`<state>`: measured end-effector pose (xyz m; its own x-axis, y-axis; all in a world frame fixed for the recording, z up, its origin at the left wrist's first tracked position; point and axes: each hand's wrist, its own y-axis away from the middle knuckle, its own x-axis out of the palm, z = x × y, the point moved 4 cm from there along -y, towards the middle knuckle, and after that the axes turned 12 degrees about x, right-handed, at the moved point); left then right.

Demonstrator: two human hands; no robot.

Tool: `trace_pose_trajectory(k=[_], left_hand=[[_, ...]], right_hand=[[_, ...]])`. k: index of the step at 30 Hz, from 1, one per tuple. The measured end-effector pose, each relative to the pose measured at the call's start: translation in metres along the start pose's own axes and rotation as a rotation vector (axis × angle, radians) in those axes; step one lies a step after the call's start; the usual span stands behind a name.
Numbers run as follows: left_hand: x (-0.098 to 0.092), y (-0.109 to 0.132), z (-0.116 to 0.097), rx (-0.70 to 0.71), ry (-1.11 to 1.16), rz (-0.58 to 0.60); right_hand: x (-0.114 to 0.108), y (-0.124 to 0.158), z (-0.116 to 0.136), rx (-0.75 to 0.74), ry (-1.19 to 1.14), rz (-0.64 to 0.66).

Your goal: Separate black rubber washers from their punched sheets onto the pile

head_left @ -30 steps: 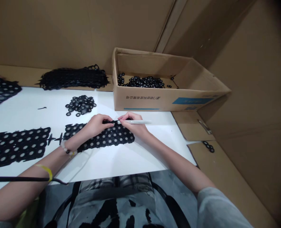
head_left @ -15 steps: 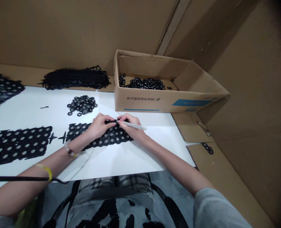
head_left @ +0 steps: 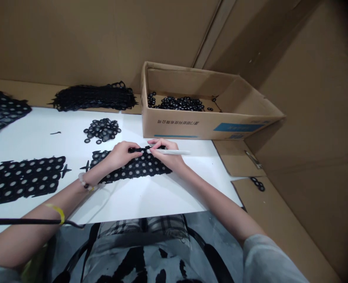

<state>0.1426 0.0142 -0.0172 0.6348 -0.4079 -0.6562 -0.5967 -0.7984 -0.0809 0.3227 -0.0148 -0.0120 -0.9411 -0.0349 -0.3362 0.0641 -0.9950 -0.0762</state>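
On my white work surface [head_left: 150, 204], near a cardboard box [head_left: 174, 129] holding black rings [head_left: 176, 103], my left hand [head_left: 122, 155] is closed on the top edge of a black punched sheet [head_left: 135, 166], while my right hand [head_left: 165, 153], just beside it, grips a white pen-shaped tool [head_left: 174, 151].

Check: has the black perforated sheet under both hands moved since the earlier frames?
Yes, rightward: the black perforated sheet now reaches further right along the front of the brown cardboard box.
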Motion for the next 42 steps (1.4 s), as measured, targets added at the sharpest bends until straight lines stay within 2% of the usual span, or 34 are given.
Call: trace_pose_trajectory(k=[9, 26, 35, 42], left_hand=[[0.0026, 0.0002, 0.0002, -0.003, 0.094, -0.037], [0.0083, 0.0007, 0.0080, -0.047, 0.101, -0.080], [0.0046, -0.0008, -0.0005, -0.007, 0.177, -0.029], [0.0053, -0.0004, -0.0001, -0.008, 0.175, -0.026]], right_hand=[[-0.0007, 0.0000, -0.0029, 0.040, -0.026, -0.021], [0.0023, -0.0010, -0.0057, 0.073, 0.000, -0.023], [0.0006, -0.0028, -0.0080, 0.093, -0.101, -0.024], [0.0001, -0.0016, -0.0054, 0.084, -0.089, -0.017]])
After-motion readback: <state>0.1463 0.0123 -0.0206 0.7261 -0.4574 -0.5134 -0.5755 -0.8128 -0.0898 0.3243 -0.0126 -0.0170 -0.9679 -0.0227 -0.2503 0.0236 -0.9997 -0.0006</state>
